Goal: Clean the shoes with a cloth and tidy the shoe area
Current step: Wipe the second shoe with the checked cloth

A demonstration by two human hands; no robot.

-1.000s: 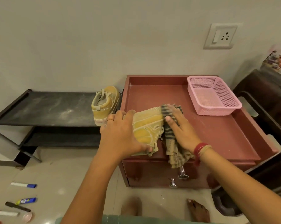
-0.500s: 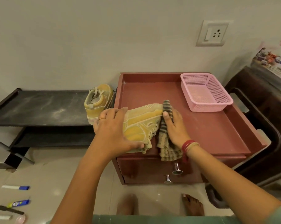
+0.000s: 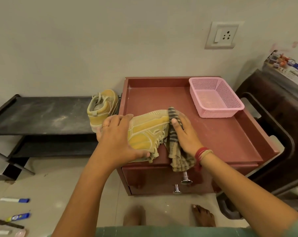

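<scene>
Head view. A pale wall carries a switch socket (image 3: 222,35) at one o'clock. Below it stands a red-brown drawer cabinet (image 3: 222,137), and its lipped, dusty top is my work surface. A pink mesh basket (image 3: 216,114) sits at the top's two o'clock corner. A dusty black shoe rack (image 3: 42,115) extends toward nine o'clock, with the second sneaker (image 3: 102,108) on its near end. Marker pens (image 3: 16,200) lie on the floor at seven o'clock.

The mustard sneaker (image 3: 148,132) lies on its side at the cabinet's front-left corner, toe toward one o'clock. My left hand (image 3: 117,141) wraps its heel end, which I judge the stiffest place to hold; the upper looks soft and light. My right hand (image 3: 186,134) holds the striped cloth (image 3: 177,156), thumb pinning it against the toe. The cloth is limp, and its tail hangs over the drawer front.
</scene>
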